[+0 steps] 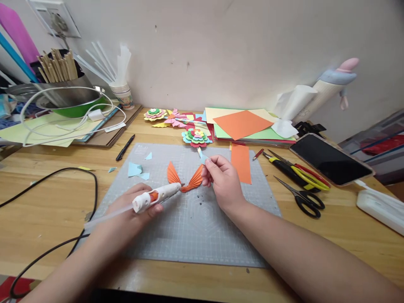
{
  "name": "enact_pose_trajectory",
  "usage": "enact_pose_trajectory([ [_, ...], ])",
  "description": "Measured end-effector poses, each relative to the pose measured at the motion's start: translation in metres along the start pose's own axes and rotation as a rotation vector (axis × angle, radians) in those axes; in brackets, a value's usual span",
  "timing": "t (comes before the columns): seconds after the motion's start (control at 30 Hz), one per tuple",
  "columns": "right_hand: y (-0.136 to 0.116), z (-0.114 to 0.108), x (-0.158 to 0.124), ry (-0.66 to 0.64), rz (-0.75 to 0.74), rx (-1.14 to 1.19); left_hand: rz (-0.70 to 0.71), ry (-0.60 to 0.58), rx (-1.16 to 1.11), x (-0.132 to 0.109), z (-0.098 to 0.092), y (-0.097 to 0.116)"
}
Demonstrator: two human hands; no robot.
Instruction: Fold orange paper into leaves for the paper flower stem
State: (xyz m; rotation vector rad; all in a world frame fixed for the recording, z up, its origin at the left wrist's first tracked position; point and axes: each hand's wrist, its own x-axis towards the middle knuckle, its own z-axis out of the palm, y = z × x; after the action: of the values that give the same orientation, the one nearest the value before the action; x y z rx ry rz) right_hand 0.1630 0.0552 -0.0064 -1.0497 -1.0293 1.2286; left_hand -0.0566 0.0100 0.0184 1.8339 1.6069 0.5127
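My left hand is closed round a white glue gun with an orange trigger. Its nozzle touches the base of two orange pleated paper fans lying on the grey cutting mat. My right hand pinches a small light-blue paper piece just above the right-hand fan. A translucent glue stick juts out of the gun's back end toward me.
Blue paper scraps and an orange strip lie on the mat. Paper flowers, a coloured paper stack, scissors, cutters, a phone, a black pen and a black cable surround it.
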Motion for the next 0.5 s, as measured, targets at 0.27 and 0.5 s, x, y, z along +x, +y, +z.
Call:
enact_pose_trajectory([
  [0.27, 0.003, 0.002, 0.001, -0.037, 0.037, 0.014, 0.08, 0.078, 0.059, -0.002, 0.005, -0.013],
  [0.5, 0.004, 0.0, 0.001, -0.028, 0.016, 0.028, 0.049, 0.056, 0.1, -0.002, 0.005, -0.014],
])
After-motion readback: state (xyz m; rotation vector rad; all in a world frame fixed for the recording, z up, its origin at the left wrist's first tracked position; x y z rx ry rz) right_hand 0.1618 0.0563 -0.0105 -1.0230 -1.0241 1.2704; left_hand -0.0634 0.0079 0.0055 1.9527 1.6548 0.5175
